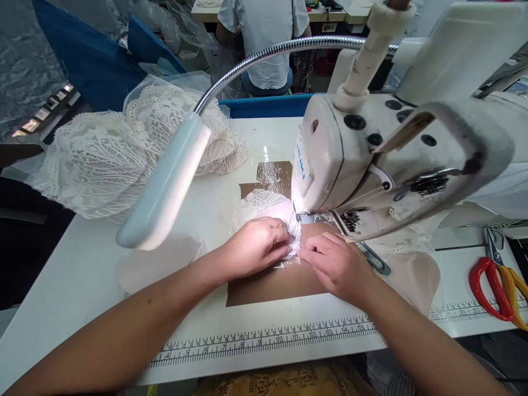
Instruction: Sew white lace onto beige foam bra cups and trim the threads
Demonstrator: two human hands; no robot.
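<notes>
Blue letters on the white sewing machine (pixel 330 148) read "UKI", with perhaps a further letter that is hard to make out. Along the near edge of the surface (pixel 198 324) runs a printed ruler strip (pixel 264 342); its numbers read from 4 to 15 before the right forearm covers it, and small figures reappear beyond. The machine head hides the needle area, and the red-and-yellow scissors (pixel 490 289) are cut off at the right border. A white lace piece (pixel 270 202) lies beside the machine head, over a brown sheet (pixel 268 289), its near part covered by fingers. The left hand (pixel 264 242) has a narrow grip, thumb and fingers pinching the lace. The right hand (pixel 334 264) is curled, fingertips at the lace's right edge; whether its grip pinches the cloth, I cannot tell.
</notes>
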